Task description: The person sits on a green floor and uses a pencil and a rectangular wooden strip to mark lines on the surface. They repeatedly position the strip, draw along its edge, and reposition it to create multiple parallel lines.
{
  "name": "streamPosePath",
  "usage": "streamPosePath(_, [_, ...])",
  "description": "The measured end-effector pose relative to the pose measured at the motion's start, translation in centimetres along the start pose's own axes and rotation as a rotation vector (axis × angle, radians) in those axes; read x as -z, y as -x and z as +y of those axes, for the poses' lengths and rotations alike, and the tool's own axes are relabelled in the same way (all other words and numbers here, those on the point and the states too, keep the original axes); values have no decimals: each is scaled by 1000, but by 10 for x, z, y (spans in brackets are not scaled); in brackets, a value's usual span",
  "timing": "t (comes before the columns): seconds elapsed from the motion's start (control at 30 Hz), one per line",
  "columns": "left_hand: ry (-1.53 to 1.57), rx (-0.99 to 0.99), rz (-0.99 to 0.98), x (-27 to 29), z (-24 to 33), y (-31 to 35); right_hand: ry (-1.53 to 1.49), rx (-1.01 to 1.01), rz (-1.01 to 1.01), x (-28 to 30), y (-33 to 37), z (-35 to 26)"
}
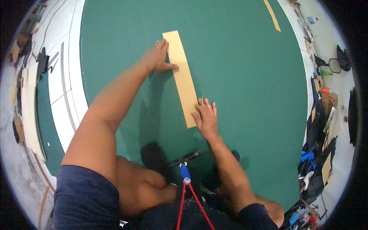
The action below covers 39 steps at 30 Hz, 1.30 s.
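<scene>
A long, flat tan strip, its material hard to tell, lies slanted on the large green mat. My left hand is at the strip's far part, fingers along its left edge and thumb on its top face, gripping it. Close to the near end, my right hand sits at the right edge, thumb touching the strip and fingers partly spread. Between those fingers a thin, pencil-like stick pokes up, and most of it is hidden.
Another narrow tan strip rests at the mat's far right. Clutter with a clear bottle, a round mirror and dark cloth lines the right side. Pale boards lie at left. A red cord hangs in front of me.
</scene>
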<state>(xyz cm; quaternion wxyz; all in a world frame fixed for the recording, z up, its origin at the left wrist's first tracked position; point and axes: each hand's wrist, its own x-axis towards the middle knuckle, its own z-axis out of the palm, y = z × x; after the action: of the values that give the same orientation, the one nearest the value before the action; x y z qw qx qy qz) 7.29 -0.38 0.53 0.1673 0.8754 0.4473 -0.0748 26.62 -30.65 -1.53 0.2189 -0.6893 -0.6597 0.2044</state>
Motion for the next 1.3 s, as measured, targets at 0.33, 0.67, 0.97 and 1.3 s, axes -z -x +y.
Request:
streamPosePath(0.33, [-80, -18, -1, 1, -1, 4, 44, 95, 4, -1, 17, 9])
streamPosePath(0.67, [-45, -21, 0, 3, -2, 6, 44, 134, 14, -2, 18, 13])
streamPosePath(0.97, [0, -5, -62, 9, 3, 6, 187, 155, -49, -2, 18, 13])
streamPosePath(1.3, [-48, -10, -142, 12, 25, -9, 160, 139, -78, 3, 15, 6])
